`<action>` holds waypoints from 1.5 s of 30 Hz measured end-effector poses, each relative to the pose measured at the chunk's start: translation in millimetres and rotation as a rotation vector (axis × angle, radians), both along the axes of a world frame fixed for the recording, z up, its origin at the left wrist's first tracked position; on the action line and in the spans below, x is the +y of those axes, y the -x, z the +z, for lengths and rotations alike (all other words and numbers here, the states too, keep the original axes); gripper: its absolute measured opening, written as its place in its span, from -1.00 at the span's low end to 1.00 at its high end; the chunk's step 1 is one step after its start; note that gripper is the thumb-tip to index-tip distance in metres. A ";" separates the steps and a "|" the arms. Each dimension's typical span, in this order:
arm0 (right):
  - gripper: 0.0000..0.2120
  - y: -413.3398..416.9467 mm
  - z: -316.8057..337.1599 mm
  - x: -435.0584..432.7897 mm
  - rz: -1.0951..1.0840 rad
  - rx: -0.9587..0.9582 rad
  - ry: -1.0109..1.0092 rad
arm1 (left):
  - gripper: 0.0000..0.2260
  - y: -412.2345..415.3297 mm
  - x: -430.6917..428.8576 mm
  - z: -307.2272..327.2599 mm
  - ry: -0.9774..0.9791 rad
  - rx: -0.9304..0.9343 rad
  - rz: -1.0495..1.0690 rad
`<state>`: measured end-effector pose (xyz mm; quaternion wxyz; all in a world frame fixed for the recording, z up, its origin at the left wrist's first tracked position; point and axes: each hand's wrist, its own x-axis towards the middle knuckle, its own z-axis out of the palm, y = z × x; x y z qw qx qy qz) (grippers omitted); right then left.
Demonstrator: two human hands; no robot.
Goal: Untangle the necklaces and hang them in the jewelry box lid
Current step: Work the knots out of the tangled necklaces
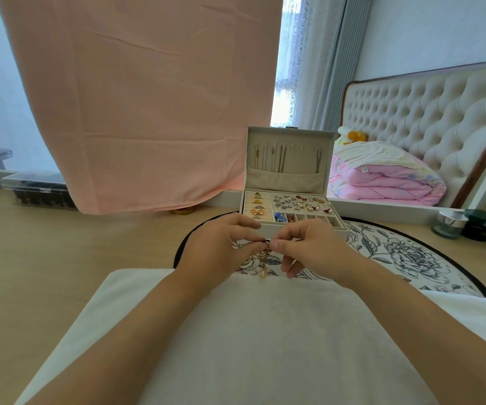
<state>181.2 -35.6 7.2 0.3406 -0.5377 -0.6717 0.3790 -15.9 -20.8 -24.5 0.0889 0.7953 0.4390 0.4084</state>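
Nearest the camera, a white cloth (250,331) is spread over the near edge of the pale wooden surface (75,252), and both forearms reach out across it. Just past its far edge the left hand (221,244) and right hand (312,247) meet. Each pinches the top of a tangled necklace (266,254) between thumb and forefinger, and the other fingers are loosely curled and hold nothing. The tangle is a small gold knot with charms. It hangs straight down from the pinch, with its long axis vertical and its lowest charm near the cloth's edge, over a round floral mat (405,252).

Directly ahead of the hands, on the same mat, stands the jewelry box (335,229). Its tray of rings and earrings is just beyond the fingertips, and its lid (285,179) is upright behind that. Several hung chains (279,159) already drop from the hooks into the lid's pocket. A gap shows between the middle chains and the one at far right. That gap sits forward and slightly right of the knot, so the right hand looks better placed to carry a freed chain up and over the tray. The knot probably has to be loosened first.

Farther off, a pink sheet (136,97) hangs at left above a clear plastic case (37,188). At right are a small jar (449,226), a folded pink quilt (388,179) and a tufted headboard (428,118). A curtained window shows between them.
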 end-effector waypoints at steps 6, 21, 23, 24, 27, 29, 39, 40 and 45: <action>-0.88 6.0 -2.2 -1.0 -0.023 -0.014 -0.025 | -0.84 -0.4 -1.4 0.6 -0.141 0.062 0.041; -0.85 5.1 -4.2 0.4 0.028 -0.461 -0.259 | -0.97 -10.1 -2.6 -3.4 0.204 0.071 0.036; -0.86 1.8 -4.4 1.0 0.046 -0.463 -0.260 | -0.97 -10.7 -2.5 -6.6 0.209 0.106 0.023; -0.86 -0.3 -4.5 1.3 0.056 -0.428 -0.245 | -0.97 -10.5 -2.4 -6.6 0.199 0.126 0.022; -0.86 -4.6 -1.4 1.6 0.088 -0.328 -0.196 | -0.98 -9.5 -1.7 -5.1 0.168 0.153 0.015; -0.89 -6.9 0.1 2.0 0.116 -0.244 -0.153 | -0.96 -10.9 -2.0 -5.2 0.165 0.105 0.015; -0.94 -9.0 -2.2 4.7 0.031 -0.224 -0.299 | -0.80 -11.5 0.4 -7.6 0.431 -0.315 -0.140; -0.94 -8.1 -2.1 3.6 0.026 -0.218 -0.310 | -0.77 -11.5 -0.6 -6.9 0.429 -0.293 -0.144; -0.90 -5.7 -2.6 2.6 -0.004 -0.150 -0.287 | -0.90 -13.0 -4.7 -5.8 0.450 -0.314 -0.188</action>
